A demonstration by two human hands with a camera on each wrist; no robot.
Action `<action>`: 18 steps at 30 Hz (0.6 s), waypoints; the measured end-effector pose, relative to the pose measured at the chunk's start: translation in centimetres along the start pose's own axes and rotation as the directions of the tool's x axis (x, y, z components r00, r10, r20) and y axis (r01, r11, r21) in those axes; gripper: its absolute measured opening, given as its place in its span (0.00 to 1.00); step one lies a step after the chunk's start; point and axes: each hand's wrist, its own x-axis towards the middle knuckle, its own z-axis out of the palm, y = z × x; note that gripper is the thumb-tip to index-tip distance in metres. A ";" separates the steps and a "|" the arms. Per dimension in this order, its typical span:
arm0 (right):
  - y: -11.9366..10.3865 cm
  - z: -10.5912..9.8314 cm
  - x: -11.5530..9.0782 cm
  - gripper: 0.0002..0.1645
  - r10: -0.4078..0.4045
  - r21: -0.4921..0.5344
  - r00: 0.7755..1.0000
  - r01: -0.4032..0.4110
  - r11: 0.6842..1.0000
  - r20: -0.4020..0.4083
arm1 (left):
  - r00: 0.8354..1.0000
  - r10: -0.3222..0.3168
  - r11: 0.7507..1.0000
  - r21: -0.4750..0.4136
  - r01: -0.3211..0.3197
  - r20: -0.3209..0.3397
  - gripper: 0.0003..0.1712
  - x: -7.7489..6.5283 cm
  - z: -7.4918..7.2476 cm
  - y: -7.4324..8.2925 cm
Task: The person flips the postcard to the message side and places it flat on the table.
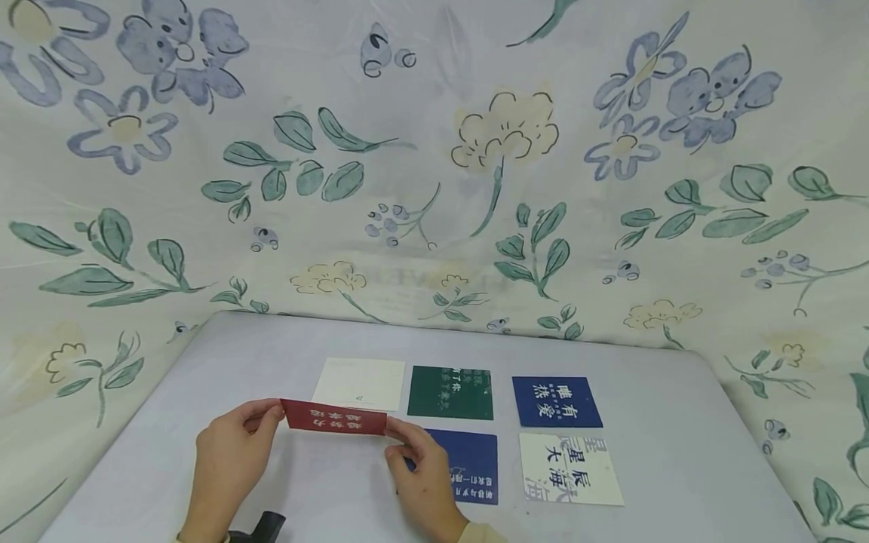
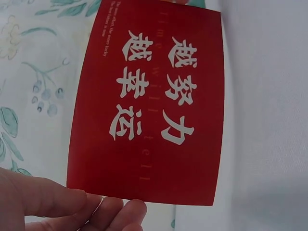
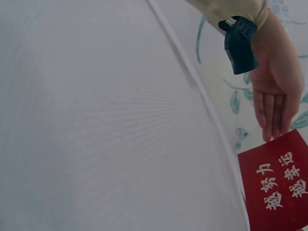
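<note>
A red card (image 1: 336,418) with white Chinese characters is held up in front of me, tilted, above the table. My left hand (image 1: 231,452) pinches one end of it between thumb and fingers. At the opposite end, my right hand (image 1: 426,471) grips the card's edge. The left wrist view shows the printed face of the red card (image 2: 144,108) slightly bowed, with the left hand's fingers (image 2: 127,211) along its lower edge. In the right wrist view, the left hand (image 3: 276,84) reaches to the red card (image 3: 269,187) from above.
On the pale table (image 1: 665,422) lie a blank-looking white card (image 1: 360,383), a green card (image 1: 451,396) and a blue card (image 1: 532,403). Nearer are another blue card (image 1: 475,456), partly behind my right hand, and a white printed card (image 1: 543,490). A floral cloth (image 1: 421,226) hangs behind.
</note>
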 end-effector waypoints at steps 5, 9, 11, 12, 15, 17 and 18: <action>-0.1 -0.1 0.0 0.22 -0.002 0.011 1.000 0.002 1.000 0.000 | 0.998 -0.055 0.998 0.001 0.055 0.033 0.17 0.1 -0.1 0.2; -0.2 0.0 0.0 0.21 0.007 0.017 1.000 -0.007 1.000 -0.005 | 0.995 -0.080 0.997 -0.005 0.081 0.052 0.17 0.1 -0.3 0.2; -0.2 0.0 0.0 0.22 0.008 0.019 1.000 -0.008 1.000 -0.006 | 0.995 -0.081 0.997 -0.008 0.081 0.051 0.17 0.1 -0.3 0.2; -0.2 0.0 0.0 0.22 0.007 0.019 1.000 -0.006 1.000 -0.006 | 0.995 -0.081 0.997 -0.009 0.082 0.049 0.16 0.2 -0.3 0.2; -0.3 0.0 0.0 0.22 0.000 0.017 1.000 0.001 1.000 -0.003 | 0.995 -0.082 0.996 -0.013 0.083 0.049 0.17 0.2 -0.3 0.2; -0.3 0.0 0.0 0.22 -0.002 0.015 1.000 0.002 1.000 -0.004 | 0.995 -0.083 0.996 -0.016 0.084 0.050 0.17 0.3 -0.4 0.3; -0.2 0.0 0.0 0.22 -0.003 0.014 1.000 0.003 1.000 -0.005 | 0.995 -0.083 0.996 -0.018 0.084 0.053 0.16 0.3 -0.4 0.3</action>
